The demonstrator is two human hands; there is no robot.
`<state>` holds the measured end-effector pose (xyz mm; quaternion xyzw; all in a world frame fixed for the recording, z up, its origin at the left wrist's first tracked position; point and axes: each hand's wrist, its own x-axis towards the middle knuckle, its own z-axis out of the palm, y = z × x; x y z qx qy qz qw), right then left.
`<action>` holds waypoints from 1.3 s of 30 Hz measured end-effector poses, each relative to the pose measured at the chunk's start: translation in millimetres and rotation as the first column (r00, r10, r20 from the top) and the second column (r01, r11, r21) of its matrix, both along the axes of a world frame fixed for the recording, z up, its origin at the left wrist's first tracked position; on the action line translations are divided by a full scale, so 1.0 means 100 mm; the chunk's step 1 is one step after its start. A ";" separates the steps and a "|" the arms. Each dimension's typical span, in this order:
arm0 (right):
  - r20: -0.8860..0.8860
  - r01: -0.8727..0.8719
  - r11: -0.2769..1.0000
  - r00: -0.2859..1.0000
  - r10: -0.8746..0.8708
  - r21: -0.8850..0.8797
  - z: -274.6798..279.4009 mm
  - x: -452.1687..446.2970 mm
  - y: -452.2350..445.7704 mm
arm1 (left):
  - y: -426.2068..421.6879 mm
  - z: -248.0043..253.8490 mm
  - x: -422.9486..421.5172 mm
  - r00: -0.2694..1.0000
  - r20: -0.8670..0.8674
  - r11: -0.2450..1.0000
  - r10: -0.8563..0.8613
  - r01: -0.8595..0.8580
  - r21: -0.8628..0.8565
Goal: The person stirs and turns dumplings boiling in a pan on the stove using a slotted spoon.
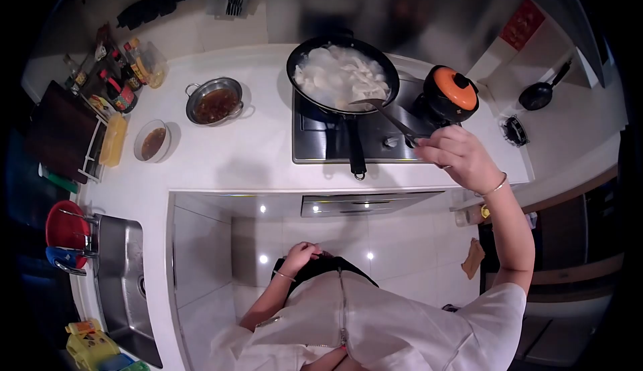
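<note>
A metal spatula (398, 124) is gripped by its handle end in the right hand (457, 157). The fingers are closed firmly around the handle, and the hand is positioned above the front right part of the stainless-steel gas stove (320, 150). The spatula is inclined toward the left, and its blade is placed at the right front edge of a black wok (392, 80), over or against the food; exact contact cannot be determined. The wok is filled with pale, flat food pieces (343, 73), and its black handle (356, 149) is directed toward the person.

The left hand (305, 254) is held at waist level, well apart from the wok. Its fingers are partly curled; whether anything is held cannot be told.

A black pot (462, 112) fitted with an orange lid (453, 88) is located on the stove, to the right of the wok. On the white countertop (254, 150), to the left of the stove, a two-handled metal bowl (211, 84) is placed; reddish-brown sauce (217, 105) is contained in it. A white bowl (139, 136), also partly filled with brown liquid (154, 142), is located nearer the left end.
</note>
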<state>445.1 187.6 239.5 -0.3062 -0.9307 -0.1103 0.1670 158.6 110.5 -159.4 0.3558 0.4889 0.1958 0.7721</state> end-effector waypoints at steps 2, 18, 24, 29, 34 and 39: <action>-0.037 0.032 0.999 0.999 -0.033 -0.021 0.05 0.04 0.00 | -0.05 -0.24 -0.04 0.999 0.005 0.987 0.046 -0.047 0.152; -0.104 0.090 0.957 0.987 -0.122 -0.274 0.14 -0.05 0.29 | -0.12 0.86 -0.05 0.976 -0.219 0.723 0.017 0.139 0.677; -0.122 0.119 0.945 0.979 -0.163 -0.305 -0.16 0.02 0.29 | -0.07 1.33 -0.03 0.976 -0.210 0.603 0.051 0.138 0.786; -0.185 0.096 0.944 0.970 -0.160 -0.315 -0.41 0.11 0.25 | -0.05 1.55 0.05 0.984 -0.157 0.583 0.086 0.078 0.809; -0.227 0.131 0.954 0.954 -0.196 -0.271 -0.64 0.18 0.28 | -0.07 1.82 0.09 0.994 -0.052 0.635 0.098 -0.022 0.772; -0.239 0.162 0.940 0.941 -0.239 -0.302 -0.78 0.18 0.33 | -0.06 2.22 0.04 0.988 0.005 0.653 0.151 -0.103 0.750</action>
